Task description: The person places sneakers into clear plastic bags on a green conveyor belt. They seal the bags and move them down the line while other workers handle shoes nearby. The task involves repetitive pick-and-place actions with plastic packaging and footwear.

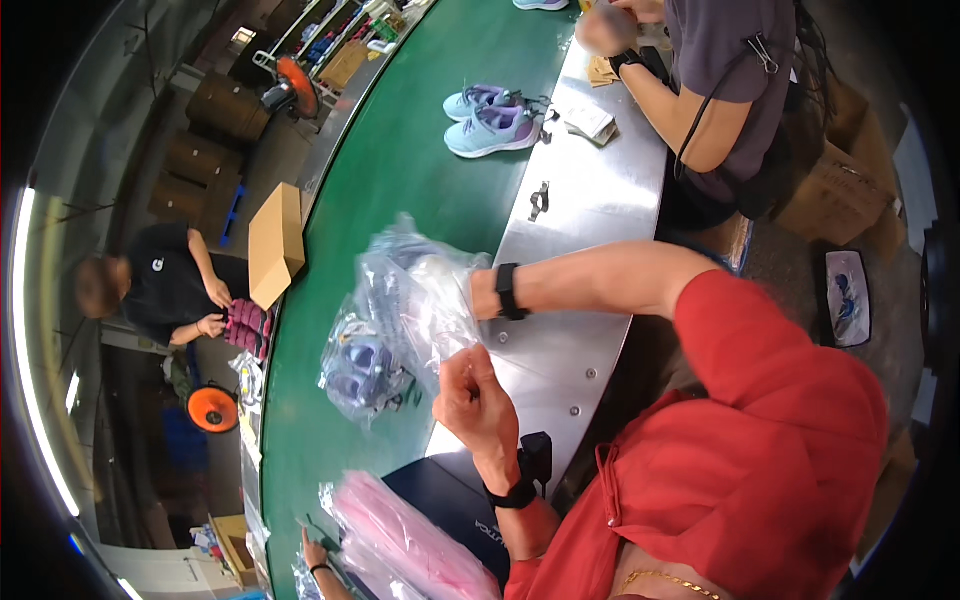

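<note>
My right hand reaches into a crinkled clear plastic bag, and the bag's film covers its fingers. A black band sits on that wrist. The bag hangs over the green conveyor belt, and purple shoes show through its lower end. My left hand, also with a black wristband, is closed in a fist and pinches the bag's near edge. Both arms cross the steel side table.
A pair of blue and purple sneakers lies farther up the belt. A co-worker in a grey top stands at the table. Across the belt, a person in black sits beside a cardboard box. Pink bags lie near me.
</note>
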`<state>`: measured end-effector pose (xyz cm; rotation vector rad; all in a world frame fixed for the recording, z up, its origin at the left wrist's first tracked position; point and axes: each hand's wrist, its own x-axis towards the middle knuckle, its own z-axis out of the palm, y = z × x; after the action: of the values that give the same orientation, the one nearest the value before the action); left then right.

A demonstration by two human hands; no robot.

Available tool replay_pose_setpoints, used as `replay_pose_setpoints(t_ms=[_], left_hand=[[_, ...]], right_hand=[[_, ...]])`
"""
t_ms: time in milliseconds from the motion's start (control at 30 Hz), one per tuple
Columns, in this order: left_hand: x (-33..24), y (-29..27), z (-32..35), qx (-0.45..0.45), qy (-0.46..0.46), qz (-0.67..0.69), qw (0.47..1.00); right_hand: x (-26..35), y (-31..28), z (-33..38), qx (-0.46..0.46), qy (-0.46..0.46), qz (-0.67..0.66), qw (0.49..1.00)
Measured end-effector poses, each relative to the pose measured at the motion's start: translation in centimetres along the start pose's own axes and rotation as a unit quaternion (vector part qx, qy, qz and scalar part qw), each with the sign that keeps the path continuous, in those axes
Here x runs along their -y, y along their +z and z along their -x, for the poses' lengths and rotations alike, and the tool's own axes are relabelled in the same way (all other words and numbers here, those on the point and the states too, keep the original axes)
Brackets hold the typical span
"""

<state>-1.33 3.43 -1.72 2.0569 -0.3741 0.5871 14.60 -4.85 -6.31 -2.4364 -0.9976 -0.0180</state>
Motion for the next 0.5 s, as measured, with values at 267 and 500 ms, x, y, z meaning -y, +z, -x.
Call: replay_pose_setpoints(t_ms=[267, 500], left_hand=[[4.3, 2.0, -2.2, -0.067, -0.075, 0.137, 0.986], [5.7, -1.5, -1.9, -0.092, -0.193, 0.433, 0.876]], right_hand=[[-3.0, 4.8, -6.2, 0.023, -0.014, 0.138, 0.990], [-1.0, -1.7, 1.5, 0.154, 0.086, -0.362, 0.915]])
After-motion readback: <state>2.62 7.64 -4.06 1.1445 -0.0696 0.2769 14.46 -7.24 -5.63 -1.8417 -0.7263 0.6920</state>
